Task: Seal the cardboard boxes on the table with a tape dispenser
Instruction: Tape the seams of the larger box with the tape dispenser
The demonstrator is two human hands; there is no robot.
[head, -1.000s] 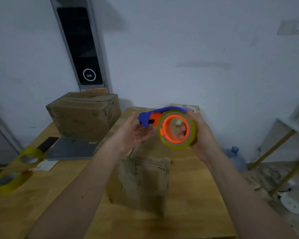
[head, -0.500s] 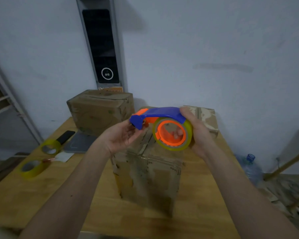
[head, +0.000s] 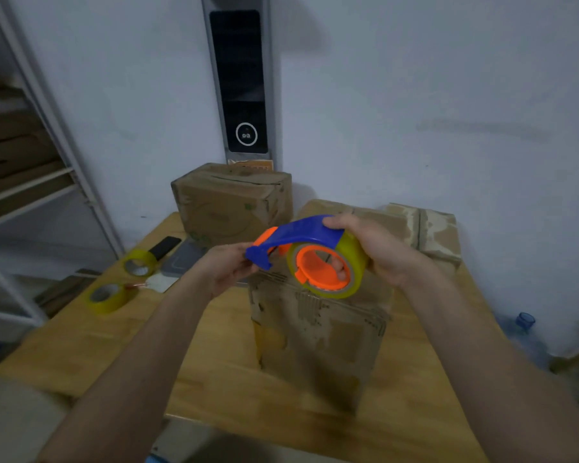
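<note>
A blue and orange tape dispenser (head: 301,233) loaded with a yellowish tape roll (head: 351,259) is held above a tall cardboard box (head: 318,332) at the table's centre. My right hand (head: 381,248) grips the roll and the dispenser's blue top from the right. My left hand (head: 228,265) pinches at the dispenser's blue front tip, where the tape end lies. A second cardboard box (head: 231,202) stands at the back against the wall. A third box (head: 438,232) lies behind my right hand.
Two spare yellow tape rolls (head: 138,264) (head: 109,297) lie on the wooden table (head: 91,339) at the left, beside a dark phone (head: 164,247) and a grey pad (head: 184,262). A metal shelf (head: 31,182) stands left. A water bottle (head: 523,329) sits on the floor at right.
The view has swung left and down, so the boxes sit further right. My hands keep the dispenser, now lower and closer to the central box's top; my left fingers have closed on the front tip.
</note>
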